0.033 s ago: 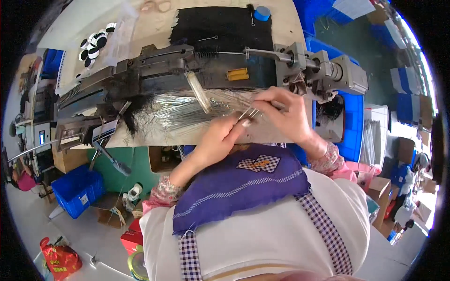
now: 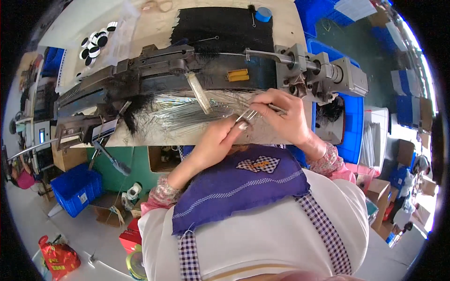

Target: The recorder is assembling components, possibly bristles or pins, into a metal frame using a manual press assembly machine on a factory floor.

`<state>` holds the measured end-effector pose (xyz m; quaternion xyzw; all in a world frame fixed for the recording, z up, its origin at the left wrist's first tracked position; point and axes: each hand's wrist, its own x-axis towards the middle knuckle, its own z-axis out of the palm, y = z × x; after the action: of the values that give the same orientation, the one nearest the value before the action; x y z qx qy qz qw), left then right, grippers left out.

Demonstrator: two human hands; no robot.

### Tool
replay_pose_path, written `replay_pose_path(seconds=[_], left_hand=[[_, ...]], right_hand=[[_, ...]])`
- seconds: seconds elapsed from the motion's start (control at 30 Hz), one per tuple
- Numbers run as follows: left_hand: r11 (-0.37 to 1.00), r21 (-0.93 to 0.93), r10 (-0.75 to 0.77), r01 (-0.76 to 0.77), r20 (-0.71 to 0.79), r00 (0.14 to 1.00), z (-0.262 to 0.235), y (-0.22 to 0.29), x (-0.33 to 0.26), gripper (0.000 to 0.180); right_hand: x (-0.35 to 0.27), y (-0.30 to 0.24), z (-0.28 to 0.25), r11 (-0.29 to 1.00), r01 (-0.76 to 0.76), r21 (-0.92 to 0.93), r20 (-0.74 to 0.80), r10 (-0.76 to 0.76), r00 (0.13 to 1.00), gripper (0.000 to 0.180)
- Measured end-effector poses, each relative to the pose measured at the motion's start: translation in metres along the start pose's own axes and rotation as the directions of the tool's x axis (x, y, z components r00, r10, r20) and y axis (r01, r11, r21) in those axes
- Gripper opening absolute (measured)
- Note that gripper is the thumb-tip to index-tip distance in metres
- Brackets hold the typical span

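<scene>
At the near edge of the worktop (image 2: 154, 136), both hands meet over a clear plastic sheet. The left hand (image 2: 213, 140) has its fingers (image 2: 233, 129) pinched together on the end of a thin silvery tool (image 2: 247, 115), which looks like tweezers or a small fork; its prongs point up toward the right hand (image 2: 286, 117). The right hand's fingers are curled shut over the same spot, pinching what seems to be a fine strand or wire, too thin to make out for sure.

Judging by how things lie, the work is somewhere in its middle: a sheaf of fine dark fibres (image 2: 187, 112) is already laid out flat under the plastic (image 2: 164, 114), fanning from a thick black tuft (image 2: 133, 112) on the left toward the hands, yet the hands are busy at its right end, so the picking or sorting there is not finished. How much remains cannot be read from this view.

The fibres look straight, glossy and very thin, lying nearly parallel. A narrow clear strip (image 2: 199, 92) lies slanted across them.

Beyond stands a long dark metal machine (image 2: 154, 70) with a grey motor block (image 2: 328, 75) at its right, a small orange piece (image 2: 237, 75) on it, then black cloth (image 2: 220, 25), a blue cap (image 2: 263, 14) and black-and-white discs (image 2: 96, 42).
</scene>
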<state>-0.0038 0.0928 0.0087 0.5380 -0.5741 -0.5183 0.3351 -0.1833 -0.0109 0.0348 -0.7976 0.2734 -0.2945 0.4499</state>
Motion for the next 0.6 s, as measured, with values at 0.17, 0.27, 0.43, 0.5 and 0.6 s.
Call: replay_pose_path(seconds=[0.17, 0.27, 0.43, 0.5, 0.6], left_hand=[[0.947, 0.317, 0.191, -0.057, -0.411, 0.892, -0.017, -0.018, -0.031, 0.017], [0.994, 0.081, 0.102, -0.067, -0.604, 0.790, -0.041, -0.028, -0.040, 0.017], [0.979, -0.108, 0.099, -0.174, -0.493, 0.864, -0.013, -0.023, -0.002, 0.018], [0.873, -0.466, -0.077, -0.142, -0.421, 0.904, -0.005, -0.009, 0.005, 0.017], [0.627, -0.779, -0.280, -0.031, -0.262, 0.924, -0.005, 0.018, 0.005, 0.017]], right_hand=[[0.023, -0.007, -0.010, 0.992, -0.104, 0.068, 0.019, 0.103, 0.994, 0.017], [0.048, 0.004, -0.028, 0.967, 0.092, -0.237, -0.069, -0.112, 0.991, 0.022], [0.100, 0.019, -0.014, 0.710, 0.441, -0.550, 0.140, -0.442, 0.886, 0.025], [0.108, 0.027, -0.009, 0.608, 0.522, -0.598, 0.268, -0.462, 0.845, 0.020], [0.107, 0.025, -0.006, 0.636, 0.485, -0.600, 0.267, -0.412, 0.871, 0.019]])
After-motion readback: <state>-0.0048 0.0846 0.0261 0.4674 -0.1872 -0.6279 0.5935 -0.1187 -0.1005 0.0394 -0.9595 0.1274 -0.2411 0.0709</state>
